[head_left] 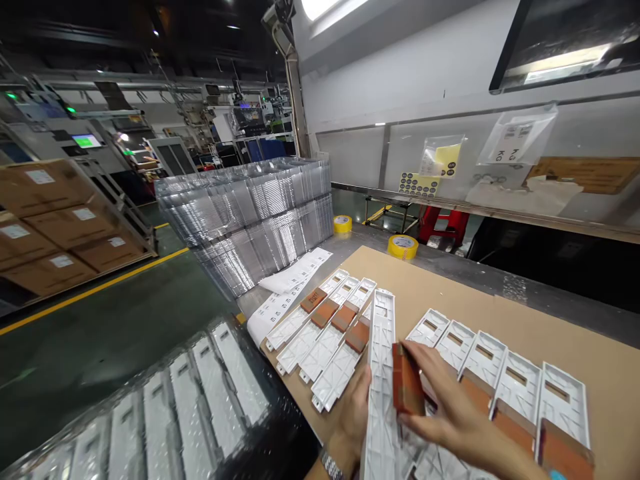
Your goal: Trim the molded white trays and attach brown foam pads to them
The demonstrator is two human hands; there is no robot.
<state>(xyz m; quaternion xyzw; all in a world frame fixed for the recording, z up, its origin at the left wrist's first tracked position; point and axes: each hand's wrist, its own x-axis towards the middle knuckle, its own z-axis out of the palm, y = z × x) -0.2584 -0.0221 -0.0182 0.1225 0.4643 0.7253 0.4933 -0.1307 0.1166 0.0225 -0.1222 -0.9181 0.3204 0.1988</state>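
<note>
My left hand [353, 417] grips a long white plastic frame [381, 347] from its left side, holding it on edge above the brown board [500, 313]. My right hand [450, 407] pinches a small brown block [406, 387] against that frame. To the left lie several white frames [320, 333] side by side, each with a brown block [325, 312] on it. To the right lies another row of white frames [515, 383] with brown blocks [563, 453] at their near ends.
A tall stack of clear plastic trays [250, 213] stands at the table's far left, with white label sheets [290, 283] beside it. Two yellow tape rolls [403, 246] sit behind. A wrapped tray of white frames [165, 407] lies lower left. Cardboard boxes [55, 233] stand across the aisle.
</note>
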